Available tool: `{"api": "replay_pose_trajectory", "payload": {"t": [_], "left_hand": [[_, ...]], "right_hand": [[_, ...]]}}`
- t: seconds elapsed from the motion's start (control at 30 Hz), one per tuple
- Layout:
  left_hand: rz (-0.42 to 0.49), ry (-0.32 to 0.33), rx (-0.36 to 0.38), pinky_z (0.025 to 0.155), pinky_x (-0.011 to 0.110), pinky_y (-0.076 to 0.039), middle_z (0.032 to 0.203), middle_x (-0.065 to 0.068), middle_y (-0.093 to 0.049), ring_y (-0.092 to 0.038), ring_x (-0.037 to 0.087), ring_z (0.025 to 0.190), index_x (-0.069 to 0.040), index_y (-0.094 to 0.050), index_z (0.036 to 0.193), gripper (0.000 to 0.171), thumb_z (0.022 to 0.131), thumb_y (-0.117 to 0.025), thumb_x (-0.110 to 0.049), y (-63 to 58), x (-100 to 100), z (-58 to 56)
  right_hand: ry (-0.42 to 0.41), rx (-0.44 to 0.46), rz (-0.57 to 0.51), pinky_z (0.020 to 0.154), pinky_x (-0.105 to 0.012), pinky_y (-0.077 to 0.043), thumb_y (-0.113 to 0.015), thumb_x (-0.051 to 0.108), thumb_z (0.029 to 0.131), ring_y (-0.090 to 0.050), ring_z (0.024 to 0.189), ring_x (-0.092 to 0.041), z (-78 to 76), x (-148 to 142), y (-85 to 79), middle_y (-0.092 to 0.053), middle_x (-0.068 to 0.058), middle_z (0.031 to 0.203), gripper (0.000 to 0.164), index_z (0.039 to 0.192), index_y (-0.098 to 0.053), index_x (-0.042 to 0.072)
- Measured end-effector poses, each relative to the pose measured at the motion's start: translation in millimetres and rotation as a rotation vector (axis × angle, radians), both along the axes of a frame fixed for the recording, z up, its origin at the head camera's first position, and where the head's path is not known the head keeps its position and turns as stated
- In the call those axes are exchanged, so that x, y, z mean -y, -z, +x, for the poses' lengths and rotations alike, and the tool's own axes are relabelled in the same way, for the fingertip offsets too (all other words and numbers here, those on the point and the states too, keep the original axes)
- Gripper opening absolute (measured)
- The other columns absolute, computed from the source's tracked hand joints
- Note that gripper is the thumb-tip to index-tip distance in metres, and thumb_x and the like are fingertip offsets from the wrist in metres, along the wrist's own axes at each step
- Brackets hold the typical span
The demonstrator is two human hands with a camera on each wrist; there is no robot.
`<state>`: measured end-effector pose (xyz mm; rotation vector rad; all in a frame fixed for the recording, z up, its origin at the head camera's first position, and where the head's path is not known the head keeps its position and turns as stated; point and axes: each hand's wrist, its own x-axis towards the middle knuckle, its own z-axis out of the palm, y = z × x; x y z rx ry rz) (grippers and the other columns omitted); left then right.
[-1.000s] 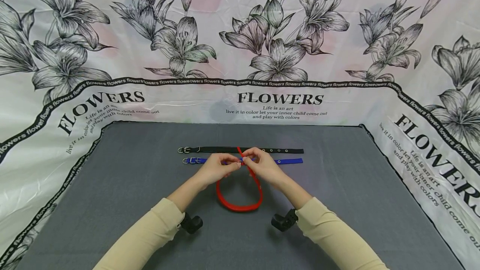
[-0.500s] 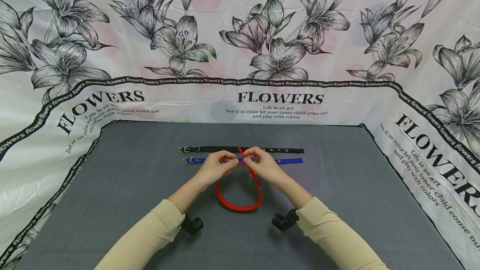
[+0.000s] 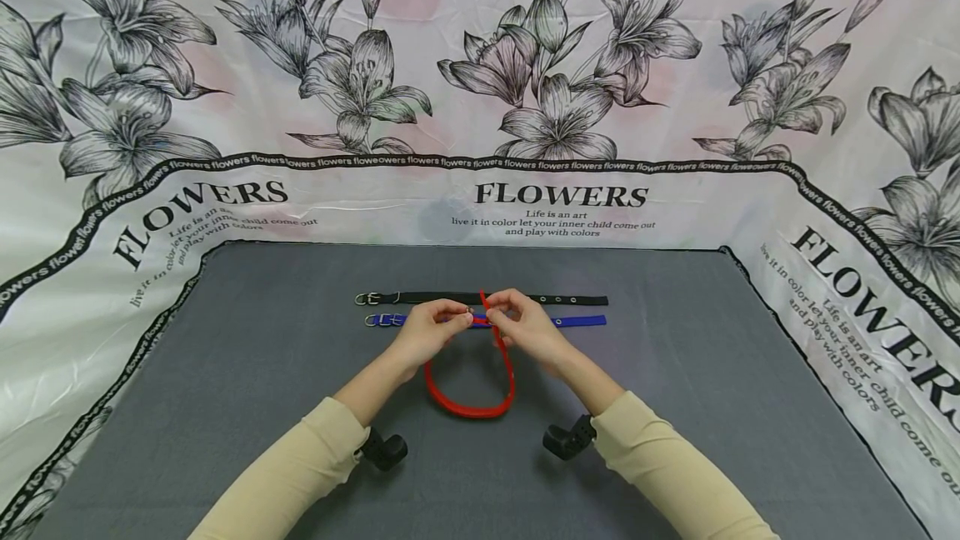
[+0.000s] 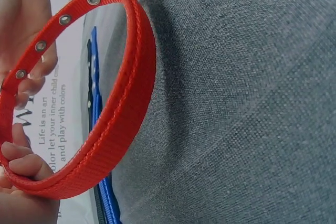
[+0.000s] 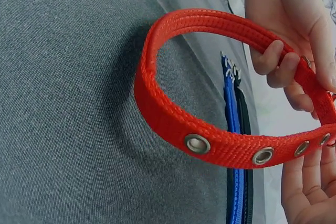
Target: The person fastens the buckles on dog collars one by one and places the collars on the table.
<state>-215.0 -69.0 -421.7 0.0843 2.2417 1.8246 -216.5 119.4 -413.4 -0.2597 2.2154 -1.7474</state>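
Note:
A red collar (image 3: 470, 412) with metal eyelets hangs in a loop between the two hands, its lower curve close over the grey cloth. My left hand (image 3: 429, 332) pinches the buckle end, thumb against fingers. My right hand (image 3: 525, 325) pinches the other end, whose red tip sticks up past the fingers. In the left wrist view the red collar (image 4: 134, 77) shows its padded band and a row of eyelets. The right wrist view has the red collar (image 5: 184, 124) with eyelets facing the camera. The buckle is mostly hidden by fingers.
Behind the hands, a black collar (image 3: 570, 300) and a blue collar (image 3: 579, 322) lie flat and parallel, buckles to the left. Grey cloth (image 3: 637, 340) covers the table. A white flower-printed sheet (image 3: 420, 215) rises at the back and sides.
The hands have drawn slightly apart at the ends, and the red tip stands a little higher above my right fingers. The loop has become smaller and shifted slightly left.

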Motion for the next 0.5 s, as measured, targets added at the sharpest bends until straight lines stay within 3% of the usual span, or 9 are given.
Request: {"api": "replay_pose_trajectory", "payload": {"t": [0.13, 0.3, 0.37, 0.5], "left_hand": [[-0.008, 0.004, 0.006, 0.067, 0.034, -0.046, 0.091, 0.005, -0.065, -0.054, 0.025, 0.077, -0.007, -0.065, 0.109, 0.027, 0.088, -0.064, -0.024, 0.1, 0.7, -0.7], [-0.020, 0.011, -0.005, 0.060, 0.030, -0.041, 0.091, 0.012, -0.064, -0.047, 0.017, 0.067, -0.006, -0.065, 0.109, 0.027, 0.088, -0.063, -0.024, -1.9, 1.1, 0.1], [-0.033, 0.015, -0.012, 0.063, 0.032, -0.043, 0.092, 0.011, -0.065, -0.050, 0.019, 0.071, -0.007, -0.066, 0.108, 0.027, 0.088, -0.064, -0.024, -3.4, 1.1, 1.3], [-0.044, 0.010, -0.015, 0.073, 0.036, -0.046, 0.094, 0.004, -0.067, -0.055, 0.026, 0.086, -0.010, -0.067, 0.106, 0.024, 0.087, -0.064, -0.024, -5.4, 0.6, 2.7]], "right_hand": [[-0.012, -0.037, 0.012, 0.073, -0.042, -0.052, -0.054, 0.028, 0.094, -0.056, 0.088, -0.041, 0.8, 1.5, -3.7, -0.052, -0.009, 0.099, 0.030, 0.117, -0.051, 0.010], [-0.039, -0.059, 0.048, 0.067, -0.033, -0.051, -0.054, 0.021, 0.094, -0.057, 0.079, -0.031, -3.0, 1.5, -0.7, -0.055, -0.012, 0.097, 0.028, 0.114, -0.050, 0.004], [-0.069, -0.045, 0.065, 0.068, -0.033, -0.050, -0.054, 0.018, 0.094, -0.057, 0.078, -0.026, -4.0, 1.0, -2.5, -0.056, -0.015, 0.099, 0.027, 0.114, -0.049, 0.001], [-0.134, -0.006, 0.066, 0.071, -0.037, -0.052, -0.052, 0.015, 0.094, -0.060, 0.082, -0.032, -6.1, -1.5, -7.4, -0.055, -0.019, 0.102, 0.022, 0.110, -0.047, 0.000]]}}
